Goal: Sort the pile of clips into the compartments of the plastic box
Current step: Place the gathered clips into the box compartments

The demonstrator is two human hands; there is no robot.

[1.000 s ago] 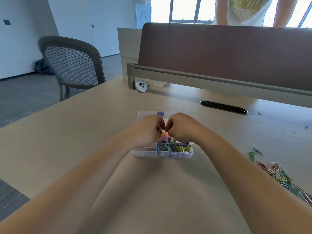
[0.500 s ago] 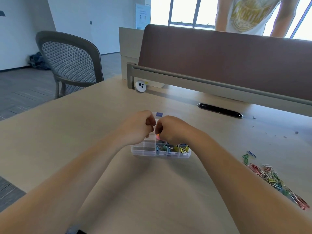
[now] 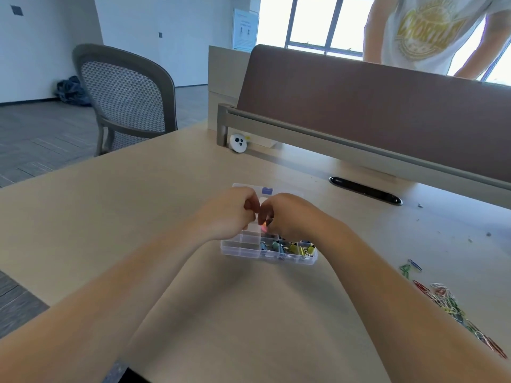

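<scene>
A clear plastic box [image 3: 240,248] with several compartments lies on the desk, its lid [image 3: 266,190] open behind it. Coloured binder clips [image 3: 293,247] fill its front right compartments; the front left ones look bare. My left hand [image 3: 229,214] and my right hand [image 3: 293,214] hover close together over the box's middle, fingers curled, fingertips nearly touching. My right hand pinches a small pink clip [image 3: 264,227]. Nothing shows in my left hand. A pile of coloured paper clips [image 3: 453,308] lies far right on the desk.
A brown desk partition [image 3: 373,106] runs across the back, with a black cable slot [image 3: 365,190] and a small white round device [image 3: 238,143] in front of it. A mesh chair [image 3: 127,98] stands at the left. A person [image 3: 431,31] stands behind the partition.
Both hands stay together over the box, shifting slightly left and parting a little at the fingertips. The view has tilted a bit.
</scene>
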